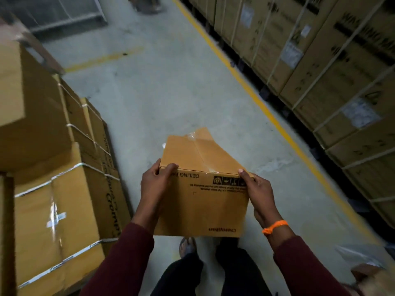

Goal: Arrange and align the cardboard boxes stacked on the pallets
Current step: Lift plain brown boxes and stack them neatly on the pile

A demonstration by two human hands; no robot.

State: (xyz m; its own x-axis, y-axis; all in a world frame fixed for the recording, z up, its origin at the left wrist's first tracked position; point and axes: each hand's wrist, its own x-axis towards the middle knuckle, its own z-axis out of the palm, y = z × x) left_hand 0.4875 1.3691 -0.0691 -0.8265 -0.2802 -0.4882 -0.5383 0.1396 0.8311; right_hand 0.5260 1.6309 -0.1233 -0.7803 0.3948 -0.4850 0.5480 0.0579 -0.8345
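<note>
1. Small cardboard box (198,201) is held off the concrete floor (160,92) btwn both grips; top flaps taped shut, print on near face reads upside down
2. Left grip (157,180): grasping the box's near-left top corner, fingers curled over the top edge
3. Right grip (259,193): grasping the near-right corner, thumb up on the top edge, other fingers round the right side; orange wristband (274,227) just behind it on the wrist
4. Left of left grip, well apart from held box: strapped box stack (57,210), white straps, clear tape on top
5. Right of & beyond right grip: row of big strapped cartons (320,50), set behind a yellow floor line (256,99)
6. Below the grips: dark trousers, a foot (187,246); maroon sleeves on both arms
</note>
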